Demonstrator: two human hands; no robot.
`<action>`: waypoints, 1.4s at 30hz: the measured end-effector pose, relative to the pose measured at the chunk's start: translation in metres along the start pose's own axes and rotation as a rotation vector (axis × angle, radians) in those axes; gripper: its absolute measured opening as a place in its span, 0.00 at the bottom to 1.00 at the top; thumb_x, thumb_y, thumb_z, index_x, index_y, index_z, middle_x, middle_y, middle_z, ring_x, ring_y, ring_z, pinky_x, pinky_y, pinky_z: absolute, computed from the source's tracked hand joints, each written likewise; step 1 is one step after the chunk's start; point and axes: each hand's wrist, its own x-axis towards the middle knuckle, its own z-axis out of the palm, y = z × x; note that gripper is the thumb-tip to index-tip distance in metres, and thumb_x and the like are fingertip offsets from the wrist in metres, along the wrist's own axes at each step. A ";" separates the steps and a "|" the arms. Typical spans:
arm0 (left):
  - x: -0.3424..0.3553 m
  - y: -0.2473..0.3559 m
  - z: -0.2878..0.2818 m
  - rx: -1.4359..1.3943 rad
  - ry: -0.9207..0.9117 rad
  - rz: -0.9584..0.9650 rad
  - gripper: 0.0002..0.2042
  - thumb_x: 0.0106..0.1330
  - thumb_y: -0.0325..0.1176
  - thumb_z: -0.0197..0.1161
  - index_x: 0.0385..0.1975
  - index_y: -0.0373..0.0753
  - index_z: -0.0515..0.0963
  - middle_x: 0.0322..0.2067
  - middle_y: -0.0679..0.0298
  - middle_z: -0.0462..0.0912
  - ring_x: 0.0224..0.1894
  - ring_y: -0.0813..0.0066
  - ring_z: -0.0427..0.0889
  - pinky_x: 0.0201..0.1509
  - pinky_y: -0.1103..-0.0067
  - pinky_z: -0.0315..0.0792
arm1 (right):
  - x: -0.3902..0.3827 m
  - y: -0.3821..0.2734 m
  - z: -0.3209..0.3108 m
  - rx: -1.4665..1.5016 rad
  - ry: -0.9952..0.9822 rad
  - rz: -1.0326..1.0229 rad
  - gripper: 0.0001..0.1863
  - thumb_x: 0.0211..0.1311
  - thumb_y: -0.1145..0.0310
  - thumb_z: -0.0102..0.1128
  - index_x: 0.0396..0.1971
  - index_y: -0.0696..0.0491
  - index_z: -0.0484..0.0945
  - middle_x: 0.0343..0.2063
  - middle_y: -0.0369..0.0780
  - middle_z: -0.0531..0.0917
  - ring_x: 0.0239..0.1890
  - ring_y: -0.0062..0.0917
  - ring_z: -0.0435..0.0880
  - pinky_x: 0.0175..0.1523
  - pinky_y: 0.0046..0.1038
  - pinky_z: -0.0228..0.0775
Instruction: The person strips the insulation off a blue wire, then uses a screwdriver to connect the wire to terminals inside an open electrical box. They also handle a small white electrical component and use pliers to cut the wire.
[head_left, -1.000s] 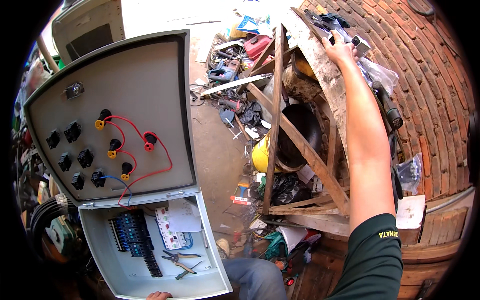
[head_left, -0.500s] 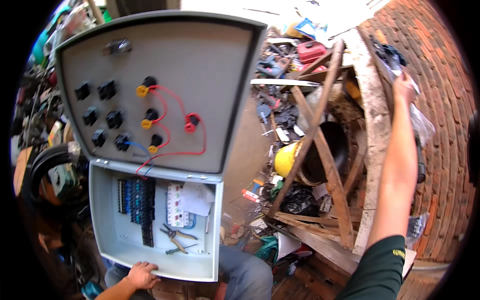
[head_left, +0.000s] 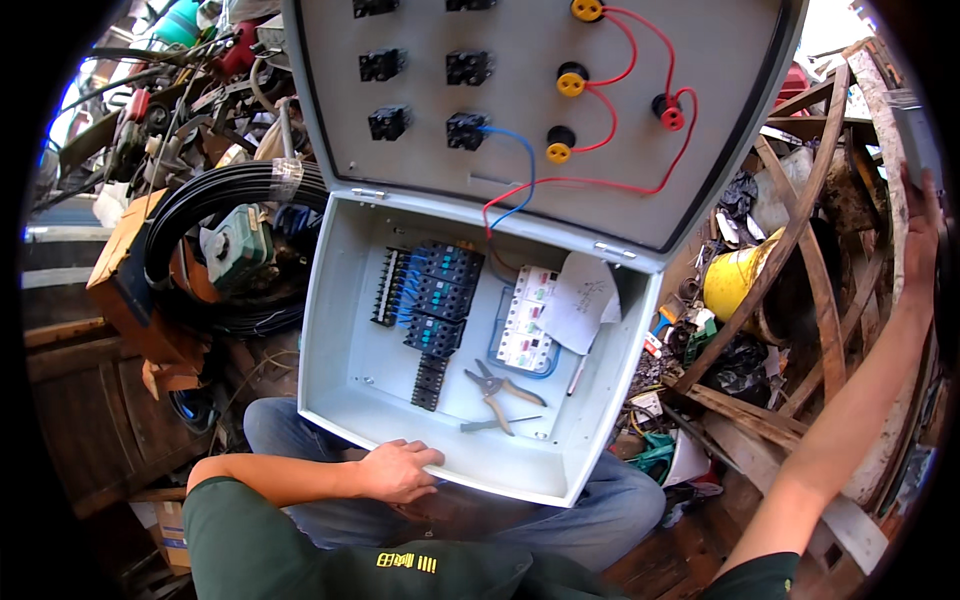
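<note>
Cluttered piles (head_left: 160, 110) flank the open metal box (head_left: 490, 463); the left hand (head_left: 402, 472) clasps its near rim, while well right of it the right hand (head_left: 921, 225) meets a grey object (head_left: 912, 135), grip indiscernible.

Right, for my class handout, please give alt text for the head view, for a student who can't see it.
A person's left hand rests on the near edge of an open metal box with black blocks on its door and pliers inside. The right hand is at the far right, past a wooden frame; whether it holds anything is unclear.
</note>
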 end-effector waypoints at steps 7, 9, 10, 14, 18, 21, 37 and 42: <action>0.007 -0.022 0.001 0.003 0.048 0.145 0.10 0.64 0.42 0.67 0.27 0.44 0.85 0.52 0.61 0.77 0.48 0.60 0.81 0.46 0.67 0.80 | -0.206 -0.051 0.104 0.880 -0.201 0.596 0.23 0.76 0.66 0.51 0.61 0.68 0.69 0.53 0.51 0.82 0.54 0.38 0.84 0.62 0.34 0.77; 0.002 -0.021 0.009 0.031 0.100 0.168 0.10 0.64 0.42 0.68 0.27 0.44 0.85 0.51 0.61 0.77 0.47 0.60 0.81 0.43 0.68 0.81 | -0.259 -0.056 0.119 0.927 -0.133 0.683 0.22 0.75 0.62 0.53 0.58 0.65 0.73 0.48 0.49 0.84 0.47 0.36 0.87 0.52 0.29 0.83; 0.003 -0.022 0.014 0.042 0.155 0.211 0.09 0.63 0.42 0.69 0.28 0.44 0.85 0.50 0.61 0.78 0.45 0.60 0.82 0.41 0.69 0.81 | -0.288 -0.067 0.117 0.901 -0.085 0.706 0.22 0.75 0.60 0.53 0.56 0.64 0.74 0.46 0.48 0.85 0.44 0.35 0.87 0.48 0.28 0.84; -0.002 -0.020 0.018 0.036 0.231 0.234 0.08 0.62 0.38 0.69 0.29 0.41 0.84 0.50 0.58 0.78 0.46 0.57 0.82 0.44 0.65 0.79 | -0.395 -0.136 0.111 0.813 -0.044 0.786 0.22 0.76 0.60 0.48 0.59 0.61 0.72 0.45 0.47 0.85 0.38 0.34 0.88 0.42 0.27 0.84; -0.018 -0.019 0.028 -0.074 0.510 0.360 0.06 0.61 0.33 0.69 0.28 0.37 0.83 0.56 0.53 0.77 0.53 0.53 0.79 0.57 0.63 0.73 | -0.489 -0.205 0.118 0.732 -0.087 0.624 0.26 0.68 0.74 0.55 0.67 0.57 0.69 0.60 0.50 0.77 0.54 0.41 0.82 0.54 0.38 0.80; -0.029 -0.009 0.042 -0.272 0.677 0.537 0.03 0.65 0.22 0.65 0.35 0.32 0.79 0.56 0.51 0.78 0.57 0.55 0.79 0.62 0.65 0.73 | -0.568 -0.222 0.105 0.606 -0.073 0.482 0.33 0.56 0.80 0.64 0.66 0.55 0.72 0.66 0.49 0.73 0.66 0.42 0.74 0.70 0.42 0.66; -0.039 0.001 0.089 -1.325 0.158 -0.026 0.34 0.63 0.32 0.75 0.66 0.37 0.64 0.54 0.63 0.75 0.54 0.78 0.76 0.54 0.79 0.76 | -0.658 -0.268 0.239 0.523 -0.342 0.602 0.38 0.49 0.71 0.80 0.60 0.61 0.70 0.56 0.44 0.77 0.58 0.29 0.79 0.61 0.29 0.71; -0.041 -0.013 0.096 -1.249 0.150 -0.049 0.29 0.61 0.23 0.74 0.61 0.37 0.68 0.56 0.61 0.73 0.59 0.74 0.75 0.62 0.74 0.75 | -0.652 -0.263 0.249 0.424 -0.234 0.682 0.17 0.69 0.63 0.66 0.42 0.65 0.83 0.43 0.46 0.87 0.45 0.28 0.86 0.51 0.26 0.77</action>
